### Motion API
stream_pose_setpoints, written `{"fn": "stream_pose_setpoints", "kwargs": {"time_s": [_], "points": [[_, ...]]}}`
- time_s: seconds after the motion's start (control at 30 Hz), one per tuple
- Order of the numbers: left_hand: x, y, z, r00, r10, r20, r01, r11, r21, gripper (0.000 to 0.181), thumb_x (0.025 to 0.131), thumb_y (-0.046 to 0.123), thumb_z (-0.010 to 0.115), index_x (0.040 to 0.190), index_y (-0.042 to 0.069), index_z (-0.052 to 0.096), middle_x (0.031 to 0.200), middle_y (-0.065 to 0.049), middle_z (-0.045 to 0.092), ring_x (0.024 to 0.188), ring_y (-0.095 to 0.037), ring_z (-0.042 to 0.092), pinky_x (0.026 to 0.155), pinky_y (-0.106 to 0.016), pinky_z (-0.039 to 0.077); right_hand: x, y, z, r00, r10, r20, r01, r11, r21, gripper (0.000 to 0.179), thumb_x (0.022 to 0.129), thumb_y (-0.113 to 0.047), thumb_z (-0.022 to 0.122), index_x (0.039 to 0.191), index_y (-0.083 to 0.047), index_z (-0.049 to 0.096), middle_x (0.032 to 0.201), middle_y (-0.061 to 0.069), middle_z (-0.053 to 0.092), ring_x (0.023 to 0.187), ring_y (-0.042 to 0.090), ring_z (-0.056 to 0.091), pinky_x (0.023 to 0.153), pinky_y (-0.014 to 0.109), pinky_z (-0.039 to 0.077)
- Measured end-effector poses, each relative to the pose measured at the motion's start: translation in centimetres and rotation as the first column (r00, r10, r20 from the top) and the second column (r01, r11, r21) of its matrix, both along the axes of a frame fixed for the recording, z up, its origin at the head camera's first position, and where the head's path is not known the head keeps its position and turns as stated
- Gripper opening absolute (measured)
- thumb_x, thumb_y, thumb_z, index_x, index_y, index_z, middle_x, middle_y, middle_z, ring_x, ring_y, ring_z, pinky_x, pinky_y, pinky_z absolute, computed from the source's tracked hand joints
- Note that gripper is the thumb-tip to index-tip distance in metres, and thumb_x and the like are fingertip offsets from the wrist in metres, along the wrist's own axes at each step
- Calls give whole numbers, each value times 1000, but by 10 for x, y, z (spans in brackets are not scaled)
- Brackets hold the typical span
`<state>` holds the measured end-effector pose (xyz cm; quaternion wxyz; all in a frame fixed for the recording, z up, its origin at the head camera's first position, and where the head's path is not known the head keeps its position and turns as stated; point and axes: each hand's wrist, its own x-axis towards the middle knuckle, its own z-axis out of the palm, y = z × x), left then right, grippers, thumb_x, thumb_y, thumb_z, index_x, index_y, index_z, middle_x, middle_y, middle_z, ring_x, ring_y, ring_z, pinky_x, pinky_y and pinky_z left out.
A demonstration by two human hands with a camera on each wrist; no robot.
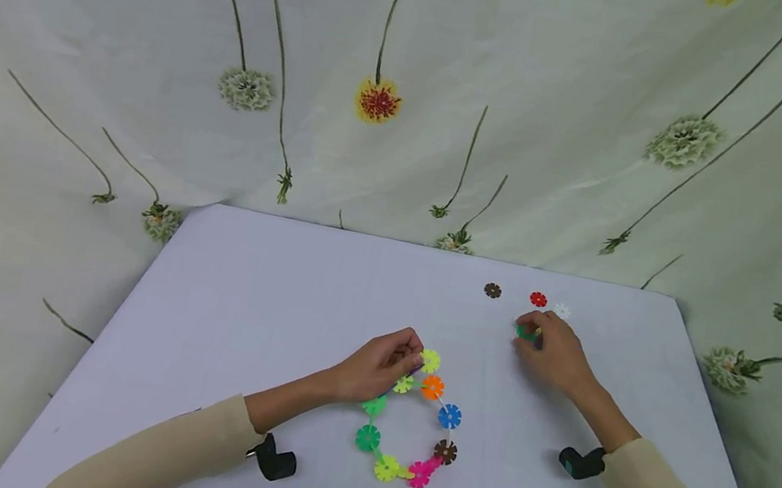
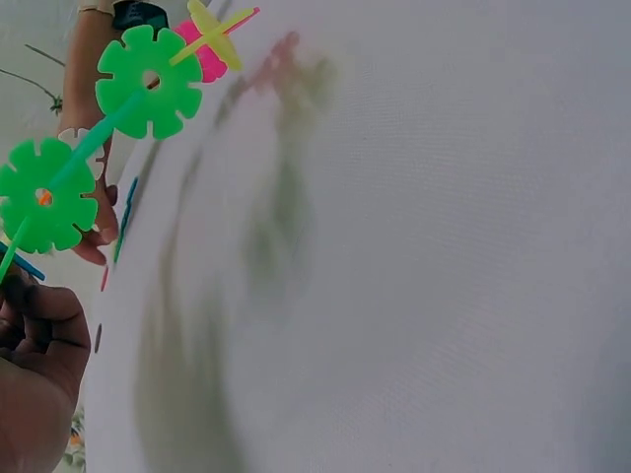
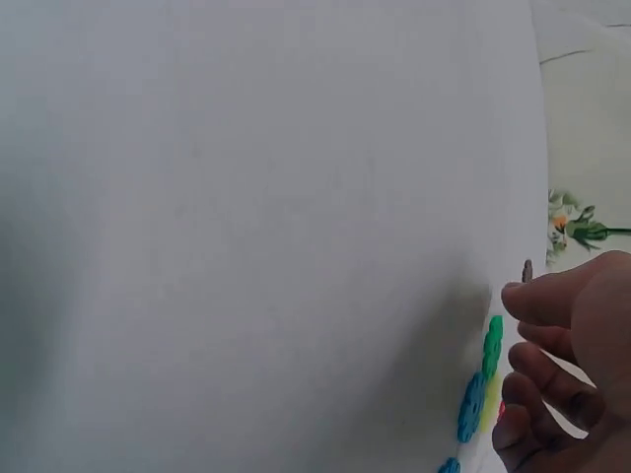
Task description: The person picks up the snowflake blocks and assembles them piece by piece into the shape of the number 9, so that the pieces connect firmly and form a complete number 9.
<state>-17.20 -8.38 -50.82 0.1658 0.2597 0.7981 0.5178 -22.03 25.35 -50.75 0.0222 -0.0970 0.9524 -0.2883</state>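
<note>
My left hand (image 1: 382, 367) pinches the upper left part of a ring of linked, notched plastic discs. The ring's green disc (image 1: 368, 438), pink disc (image 1: 420, 474), blue disc (image 1: 450, 416) and orange disc (image 1: 432, 387) show in the head view. In the left wrist view a green disc (image 2: 150, 83) of the ring stands above the tabletop. My right hand (image 1: 555, 353) hovers over loose discs, thumb and fingers apart. Below its fingertips are a loose green disc (image 3: 493, 345) and a loose blue disc (image 3: 471, 406); the hand partly hides others.
Farther back on the white table (image 1: 278, 286) lie a brown disc (image 1: 493, 290), a red disc (image 1: 538, 299) and a white disc (image 1: 562, 311). A flower-printed cloth (image 1: 402, 170) hangs behind the table's far edge. Black wrist cameras are strapped on both wrists.
</note>
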Motion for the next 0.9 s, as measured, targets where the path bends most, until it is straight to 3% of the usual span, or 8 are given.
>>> {"fn": "stream_pose_setpoints", "kwargs": {"time_s": [0.1,0.2,0.5,0.73,0.9], "points": [[0,-1,-1,1000,-1,6,1,1000,1,11,113,18,56,116,8,60,95,-5,62,77,-6,53,73,-19,47,-7,8,-2,999,-35,9,34,996,83,31,99,-17,73,126,-2,69,114,19,67,103,34,65,94,53,57],[0,-2,-1,1000,-1,10,1,1000,-2,11,113,17,56,116,7,59,95,-5,62,77,-6,53,73,-19,47,-12,10,-3,998,-58,36,54,994,99,32,99,-18,73,125,-1,68,114,20,67,104,35,64,94,54,57],[1,-4,3,1000,6,31,-6,1000,19,13,113,17,55,115,5,59,95,-8,61,77,-6,54,73,-18,47,-16,8,-2,999,-23,26,23,1000,18,27,98,-10,72,120,1,62,115,23,69,107,37,63,97,55,57],[0,-4,3,999,11,46,-12,1000,24,15,113,18,56,115,3,60,94,-11,61,75,-8,51,69,-18,45,-10,1,-2,999,15,-40,-19,996,-92,17,100,-4,70,118,-4,69,111,16,75,98,29,68,90,37,58],[0,-3,1,998,16,54,-17,1000,21,16,113,18,56,116,3,60,94,-10,61,75,-7,52,70,-18,45,-3,-14,4,998,70,-9,-70,968,-242,15,100,-6,74,114,-7,71,108,14,77,96,27,73,82,20,58]]}}
